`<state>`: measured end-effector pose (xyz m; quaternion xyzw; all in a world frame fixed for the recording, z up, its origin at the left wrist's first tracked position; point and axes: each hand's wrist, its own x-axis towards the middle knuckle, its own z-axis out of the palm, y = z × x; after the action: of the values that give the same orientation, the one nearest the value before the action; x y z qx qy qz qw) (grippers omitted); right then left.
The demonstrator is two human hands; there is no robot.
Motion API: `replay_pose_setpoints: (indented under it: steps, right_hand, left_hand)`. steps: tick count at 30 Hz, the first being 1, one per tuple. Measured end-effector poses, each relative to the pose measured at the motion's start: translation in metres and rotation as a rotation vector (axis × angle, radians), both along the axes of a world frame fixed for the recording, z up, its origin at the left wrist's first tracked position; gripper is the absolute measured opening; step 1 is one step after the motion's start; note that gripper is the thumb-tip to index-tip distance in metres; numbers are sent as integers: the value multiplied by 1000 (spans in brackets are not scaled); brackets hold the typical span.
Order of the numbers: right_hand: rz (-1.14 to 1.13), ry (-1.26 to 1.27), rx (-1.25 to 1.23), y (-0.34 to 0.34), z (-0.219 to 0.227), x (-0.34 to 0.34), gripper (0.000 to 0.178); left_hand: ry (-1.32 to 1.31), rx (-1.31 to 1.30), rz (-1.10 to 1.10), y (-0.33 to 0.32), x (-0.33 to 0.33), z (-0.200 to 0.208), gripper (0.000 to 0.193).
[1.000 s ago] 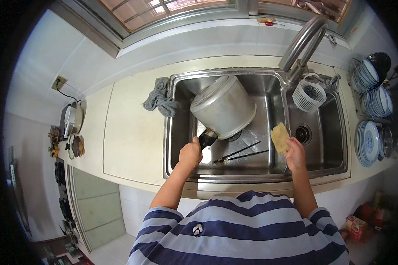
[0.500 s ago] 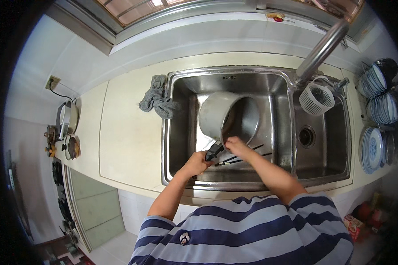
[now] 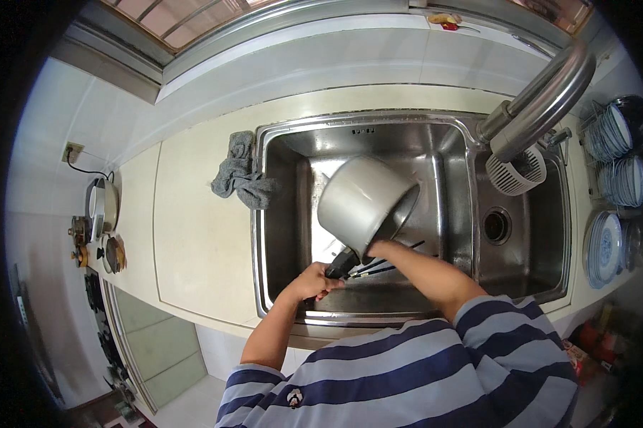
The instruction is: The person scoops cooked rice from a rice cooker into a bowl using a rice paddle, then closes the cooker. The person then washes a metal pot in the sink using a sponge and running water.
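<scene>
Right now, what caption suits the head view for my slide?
Left hand grips the black handle of a tilted pot in a sink; right hand at its mouth.

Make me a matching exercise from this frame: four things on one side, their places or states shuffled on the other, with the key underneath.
Column one:
1. Left hand
2. Metal pot
3. Grey cloth
4. White basket

Column two:
A. On the counter, at the sink's left edge
B. Beneath the faucet, at the smaller basin
C. Gripping the black handle
D. Tilted in the larger basin

Pairs: 1-C, 2-D, 3-A, 4-B
</scene>
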<state>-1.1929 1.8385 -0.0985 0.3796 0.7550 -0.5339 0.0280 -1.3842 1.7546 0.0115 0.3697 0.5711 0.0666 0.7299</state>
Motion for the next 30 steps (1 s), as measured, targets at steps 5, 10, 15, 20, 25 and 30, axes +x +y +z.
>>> replay_pose_setpoints:
  steps: [5,10,15,20,25,30]
  right_hand:
    - [214,-75,40,0,56,39,63]
    - [406,-444,644,27,67,70,78]
    - [79,28,-40,-40,69,18,72]
    - [475,-480,802,6,73,76,79]
    - [-26,-232,40,-42,75,14,85]
    - [-1005,1220,-1141,15,133,-12,79]
  left_hand:
    - [-153,-88,210,-4,-14,-2,18]
    - [-199,-132,226,-4,-23,-4,19]
    - [-222,-107,165,-4,-26,-12,10]
    - [-246,-155,177,-6,-33,-17,28]
    - [-236,-106,122,-3,-25,-13,20]
    - [-178,-106,81,-1,-17,-6,11]
